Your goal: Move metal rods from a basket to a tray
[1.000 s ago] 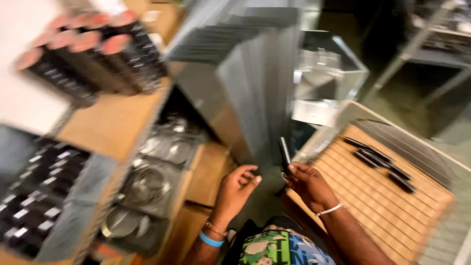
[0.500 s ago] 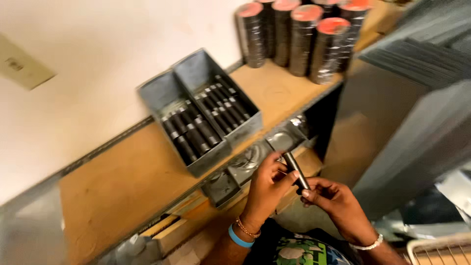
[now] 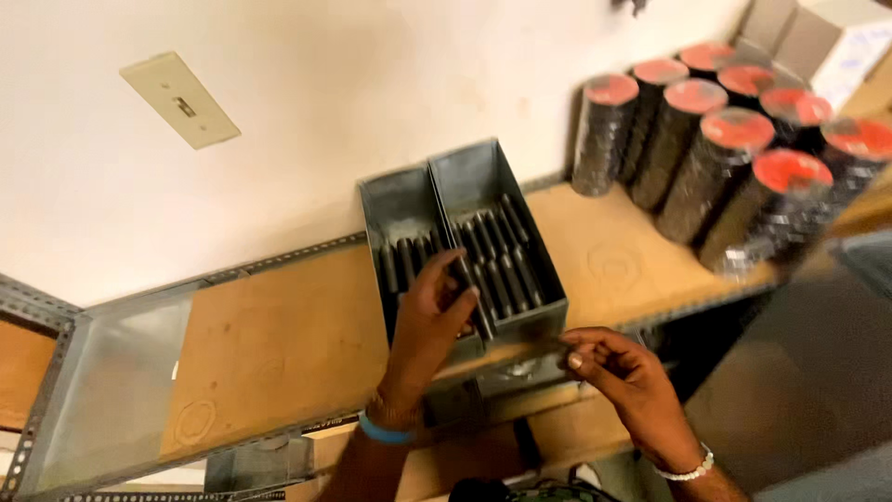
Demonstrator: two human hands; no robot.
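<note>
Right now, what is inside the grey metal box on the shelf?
The grey metal two-part box holds rows of dark metal rods lying side by side. The left hand covers some of the rods in the left compartment, so what lies beneath it cannot be seen.

The left hand hides part of the grey bin's dark rods; the stacked rolls are blurred.

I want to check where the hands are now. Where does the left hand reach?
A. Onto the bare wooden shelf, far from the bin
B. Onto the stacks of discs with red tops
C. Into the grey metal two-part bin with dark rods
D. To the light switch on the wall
C: the left hand lies over the grey metal bin, its fingers on the dark rods inside.
</note>
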